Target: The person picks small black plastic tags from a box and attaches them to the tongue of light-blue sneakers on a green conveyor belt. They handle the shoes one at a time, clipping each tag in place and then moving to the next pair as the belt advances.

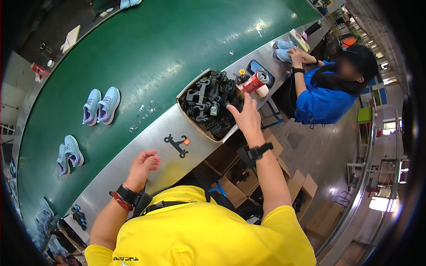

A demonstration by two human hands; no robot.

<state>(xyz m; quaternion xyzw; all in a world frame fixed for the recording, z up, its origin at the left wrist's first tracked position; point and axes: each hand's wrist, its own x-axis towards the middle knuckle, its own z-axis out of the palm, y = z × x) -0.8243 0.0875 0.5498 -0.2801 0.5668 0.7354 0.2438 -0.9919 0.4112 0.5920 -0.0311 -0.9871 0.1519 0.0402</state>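
Note:
A cardboard box [220,140] filled with black plastic shoe hangers [202,98] stands on the metal ledge in front of me. My right hand [247,117] is at the box's right side, thumb and forefinger spread, with nothing seen between them; its other fingers are partly hidden. One loose black shoe hanger [177,145] with an orange tag lies flat on the ledge, left of the box. Nearer to me and left of that hanger, my left hand [143,169] hovers with loosely curled, parted fingers and holds nothing.
Pairs of light blue shoes [102,106] rest on the green conveyor belt [151,57]. A red can [256,82] and a phone [261,73] lie right of the box. At right, a person in blue [321,95] handles shoes. Open cartons [237,184] stand below the ledge.

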